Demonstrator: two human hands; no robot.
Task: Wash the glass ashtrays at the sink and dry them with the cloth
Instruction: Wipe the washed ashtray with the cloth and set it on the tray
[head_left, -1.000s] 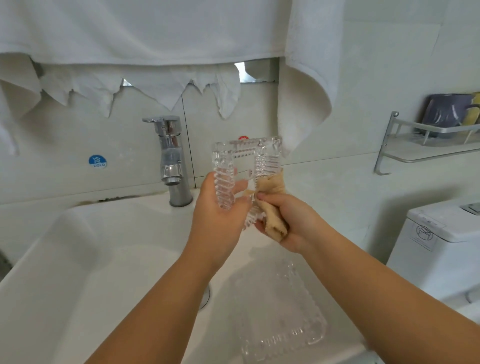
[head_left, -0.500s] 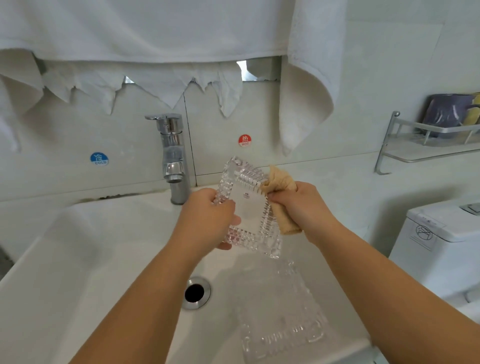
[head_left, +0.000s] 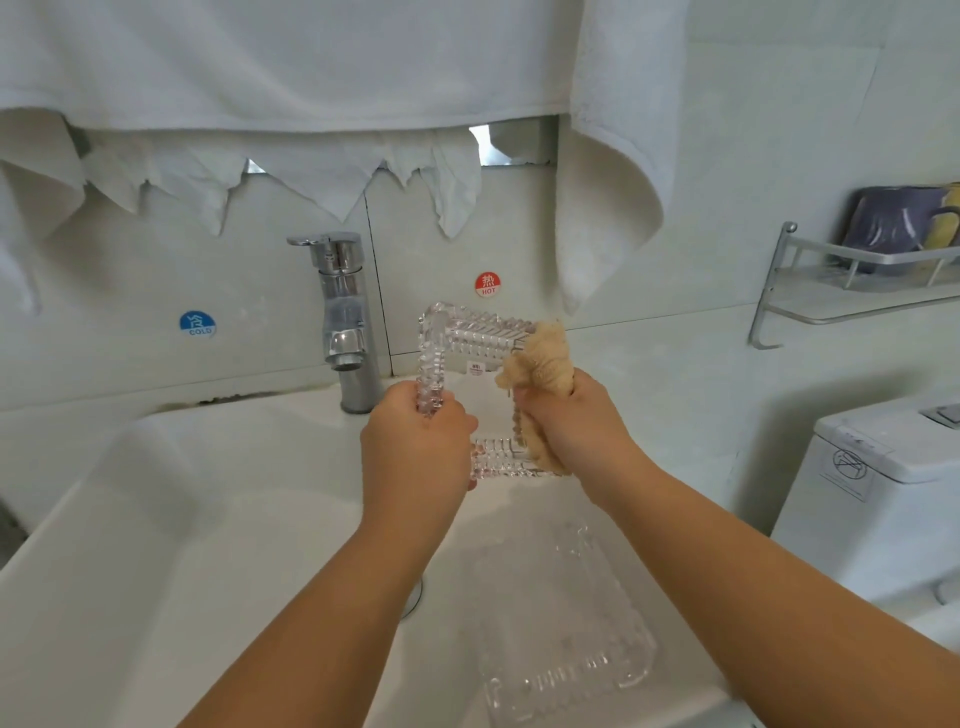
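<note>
At centre frame, over the sink (head_left: 130, 545): one square glass ashtray (head_left: 475, 358), ribbed rim, held on edge with its base toward the camera; a small label on the base is too small to read. Its left rim is partly hidden by the left hand (head_left: 418, 447), its right rim by the cloth (head_left: 543, 364).

Lower centre: drain (head_left: 413, 600), mostly covered by the left forearm.

Lower right, in the basin: second glass ashtray (head_left: 561, 623), rectangular, lying flat; its near edge runs to the bottom of the frame.

Far right: wall rack (head_left: 831, 306), cut off by the frame edge, holding a purple item and a yellow one, neither identifiable.

Left hand: fingers curled round the held ashtray's left rim, gripping it.

Right hand (head_left: 574, 421): fist closed round the bunched tan cloth, which is pressed against the ashtray's right rim.

Upper frame: white towel (head_left: 311, 62) hanging above the tap (head_left: 343, 322); cold sticker (head_left: 197, 325) and hot sticker (head_left: 487, 285) on the wall.
</note>
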